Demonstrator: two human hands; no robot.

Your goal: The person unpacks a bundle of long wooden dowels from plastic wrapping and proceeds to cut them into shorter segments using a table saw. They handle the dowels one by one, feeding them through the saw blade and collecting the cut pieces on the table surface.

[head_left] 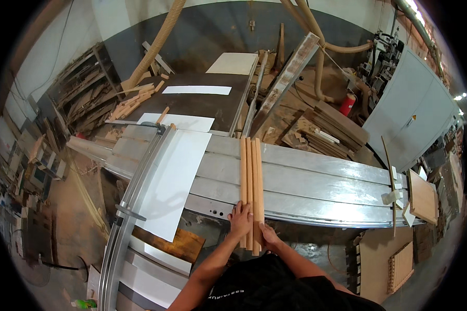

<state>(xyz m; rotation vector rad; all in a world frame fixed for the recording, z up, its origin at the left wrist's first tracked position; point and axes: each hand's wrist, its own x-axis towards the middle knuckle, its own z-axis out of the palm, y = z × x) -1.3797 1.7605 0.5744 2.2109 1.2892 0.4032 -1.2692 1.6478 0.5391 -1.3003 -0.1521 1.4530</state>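
Several long, light-brown wooden strips (252, 173) lie side by side across the sliding metal table (316, 181), and their near ends jut over its front edge toward my body. My left hand (240, 220) rests on the left side of the bundle, its fingers stretched forward and slightly apart. On the right, near the close end, my right hand (269, 236) grips the edge of the strips with the thumb along the side. Its other fingers are mostly hidden. A white panel (179, 176) lies to the left, beneath a metal fence rail (140, 179).
Beyond the fence are a dark saw table (202, 106) with a white strip (197, 90) and a pile of offcuts (137, 101). Stacked boards (327, 129), a red extinguisher (347, 104) and a grey cabinet (412, 106) stand at the far right. Small blocks (394, 194) sit at the table's right end.
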